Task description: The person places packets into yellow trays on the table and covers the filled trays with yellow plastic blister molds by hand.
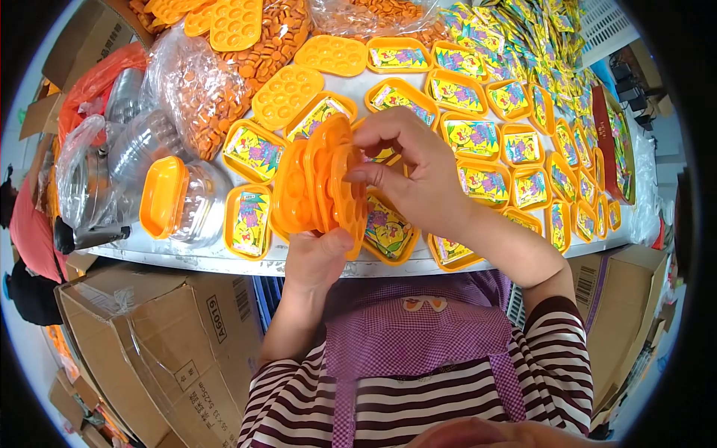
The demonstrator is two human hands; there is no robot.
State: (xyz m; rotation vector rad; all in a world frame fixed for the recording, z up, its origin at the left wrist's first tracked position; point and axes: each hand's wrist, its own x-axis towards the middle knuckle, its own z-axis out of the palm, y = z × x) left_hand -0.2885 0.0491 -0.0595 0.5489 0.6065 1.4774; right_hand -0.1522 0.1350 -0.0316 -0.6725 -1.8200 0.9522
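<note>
A small stack of orange plastic trays with round hollows (pixel 314 179) is held upright above the front of the table. My left hand (pixel 317 257) grips the stack from below, thumb on the near side. My right hand (pixel 407 160) is at the upper right of the stack, thumb and fingertips pinched at the edge of the nearest hollowed tray. Around them lie orange rectangular trays, each with a yellow printed packet inside, such as the tray at the left (pixel 249 222). Two loose hollowed trays (pixel 287 95) rest behind the stack.
Clear bags of small orange pieces (pixel 272 45) stand at the back left. Yellow packets (pixel 515 45) are heaped at the back right. Empty orange trays (pixel 163 198) lie beside clear plastic containers at left. Cardboard boxes (pixel 172 336) stand below the table edge.
</note>
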